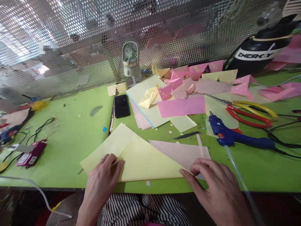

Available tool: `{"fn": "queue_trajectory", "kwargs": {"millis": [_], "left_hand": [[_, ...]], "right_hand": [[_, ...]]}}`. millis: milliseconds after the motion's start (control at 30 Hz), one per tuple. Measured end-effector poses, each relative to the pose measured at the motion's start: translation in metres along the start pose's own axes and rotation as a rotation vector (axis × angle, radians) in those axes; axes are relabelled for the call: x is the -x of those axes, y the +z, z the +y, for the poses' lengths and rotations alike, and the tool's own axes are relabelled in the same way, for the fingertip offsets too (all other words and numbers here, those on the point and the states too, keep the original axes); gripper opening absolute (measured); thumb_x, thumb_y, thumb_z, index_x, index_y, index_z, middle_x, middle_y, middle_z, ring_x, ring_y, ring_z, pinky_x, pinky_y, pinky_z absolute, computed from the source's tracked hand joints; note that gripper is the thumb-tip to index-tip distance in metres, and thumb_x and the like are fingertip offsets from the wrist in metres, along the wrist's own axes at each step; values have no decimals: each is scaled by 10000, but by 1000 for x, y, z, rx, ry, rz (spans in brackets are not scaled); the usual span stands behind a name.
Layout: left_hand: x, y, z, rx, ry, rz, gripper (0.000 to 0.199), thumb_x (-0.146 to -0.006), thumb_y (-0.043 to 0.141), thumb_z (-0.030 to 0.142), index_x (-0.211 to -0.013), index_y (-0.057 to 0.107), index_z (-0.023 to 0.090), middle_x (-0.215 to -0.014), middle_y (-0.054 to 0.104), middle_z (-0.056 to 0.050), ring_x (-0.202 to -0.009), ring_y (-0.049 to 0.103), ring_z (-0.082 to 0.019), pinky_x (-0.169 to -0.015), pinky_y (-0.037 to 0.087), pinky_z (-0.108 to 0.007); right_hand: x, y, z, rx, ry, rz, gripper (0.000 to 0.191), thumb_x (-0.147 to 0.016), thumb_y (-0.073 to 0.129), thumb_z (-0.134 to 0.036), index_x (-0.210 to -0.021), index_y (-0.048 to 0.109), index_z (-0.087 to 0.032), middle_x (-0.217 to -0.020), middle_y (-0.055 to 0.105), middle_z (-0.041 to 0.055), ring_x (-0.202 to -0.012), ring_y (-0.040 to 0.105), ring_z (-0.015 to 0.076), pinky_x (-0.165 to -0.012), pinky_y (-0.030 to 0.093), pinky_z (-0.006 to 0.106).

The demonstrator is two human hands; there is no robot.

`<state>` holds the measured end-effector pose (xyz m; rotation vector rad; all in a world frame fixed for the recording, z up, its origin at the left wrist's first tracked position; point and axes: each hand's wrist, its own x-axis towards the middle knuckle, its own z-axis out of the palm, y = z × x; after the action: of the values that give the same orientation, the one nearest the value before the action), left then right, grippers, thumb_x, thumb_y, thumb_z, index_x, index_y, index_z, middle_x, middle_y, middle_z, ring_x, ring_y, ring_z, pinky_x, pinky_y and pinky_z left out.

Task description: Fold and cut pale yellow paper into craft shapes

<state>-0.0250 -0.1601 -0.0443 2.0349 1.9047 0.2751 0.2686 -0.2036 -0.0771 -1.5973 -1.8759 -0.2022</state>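
A pale yellow sheet of paper (141,157) lies folded over diagonally at the front edge of the green table, with a long slanting edge down to the right. My left hand (103,172), wearing a ring, grips a flap of it between thumb and curled fingers. At the sheet's right corner, my right hand (211,185) pinches the point between thumb and forefinger. Partly beneath that corner is a pale pink sheet (183,153) with a narrow strip on it. Dark tweezers (186,135) rest just beyond the pink sheet.
A blue glue gun (235,135) and scissors (249,114) with red and yellow handles lie on the right. Folded pink and yellow papers (181,106) spread behind. A phone (122,106), a water bottle (131,67) and a black ENERGY bag (258,51) stand or lie farther back.
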Motion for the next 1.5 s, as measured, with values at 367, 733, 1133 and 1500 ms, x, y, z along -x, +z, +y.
{"fn": "queue_trajectory", "kwargs": {"millis": [367, 733, 1133, 1500], "left_hand": [[4, 0, -1, -79, 0, 99, 292, -967, 424, 447, -1085, 579, 229, -941, 656, -53, -782, 646, -210, -597, 486, -305], [-3, 2, 5, -431, 715, 154, 601, -903, 404, 29, -1466, 415, 240, -1460, 496, -98, -1265, 490, -290, -966, 497, -459], [7, 35, 68, -425, 877, 143, 664, -944, 363, 638, -1447, 437, 210, -1496, 467, -90, -1361, 437, -305, -1102, 353, -479], [7, 42, 62, -445, 879, 121, 764, -927, 280, 691, -1502, 350, 193, -1530, 411, -113, -1396, 371, -311, -1127, 265, -463]], "right_hand": [[1, -3, -6, 5, 59, -47, 278, -937, 533, -430, -746, 503, -230, -776, 595, 44, -740, 543, 201, -706, 381, 345], [3, -7, -11, 18, 114, -106, 264, -931, 546, -413, -741, 520, -230, -805, 605, 41, -779, 567, 211, -741, 393, 358], [7, -6, -10, -6, 128, -111, 238, -928, 556, -406, -776, 553, -223, -823, 618, 55, -788, 587, 218, -742, 412, 367], [10, -11, -3, -98, -42, -104, 198, -967, 488, -248, -970, 687, -254, -907, 703, 31, -814, 625, 184, -797, 412, 371]]}}
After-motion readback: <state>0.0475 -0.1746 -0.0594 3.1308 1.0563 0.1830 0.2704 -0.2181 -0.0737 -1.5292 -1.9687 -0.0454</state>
